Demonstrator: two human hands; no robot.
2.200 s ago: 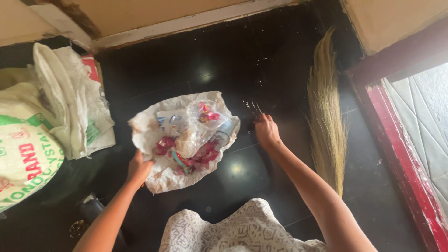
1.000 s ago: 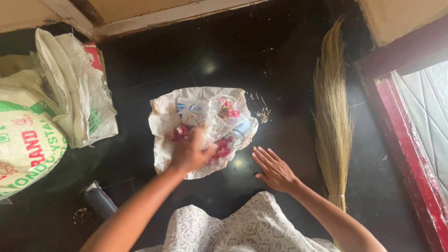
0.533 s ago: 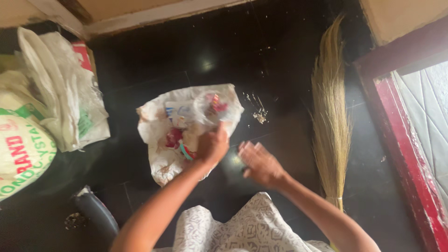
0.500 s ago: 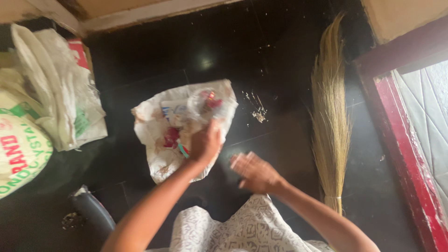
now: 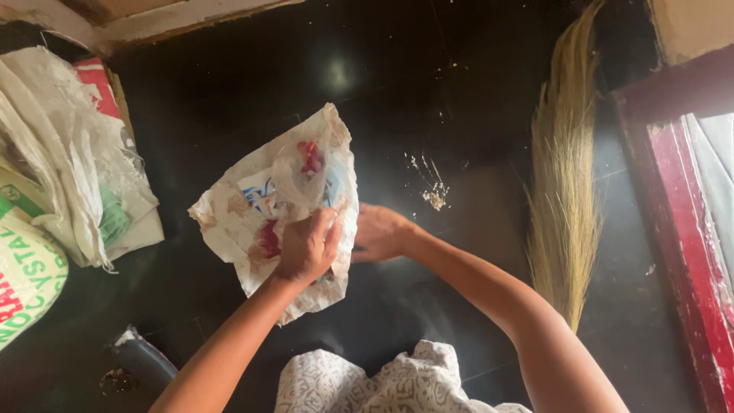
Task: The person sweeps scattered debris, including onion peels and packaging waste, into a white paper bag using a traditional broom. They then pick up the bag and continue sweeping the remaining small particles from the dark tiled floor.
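A person crouched on a dark floor [image 5: 229,99] gathers swept rubbish onto a crumpled sheet of paper [image 5: 229,222]. The left hand [image 5: 306,248] grips the sheet's near edge, fingers [image 5: 325,229] closed on a fold of it, tilting the paper up so that its red scraps [image 5: 310,157] and a clear wrapper [image 5: 287,172] slide toward the middle. The right hand [image 5: 378,233] lies just beside the sheet's right edge, low to the floor; whether its fingers are spread or curled cannot be told, as the paper hides them.

The step in hand looks like bundling the load. A small heap of crumbs [image 5: 436,195] remains on the floor near the right hand, apart from the paper, so the next move likely calls for keeping the sheet cupped while the loose bits are brought in.

A grass broom [image 5: 562,191] lies to the right, beside a red door frame [image 5: 673,214]. White woven sacks [image 5: 61,176] are piled at the left, and a pale wall base [image 5: 176,15] runs along the top.
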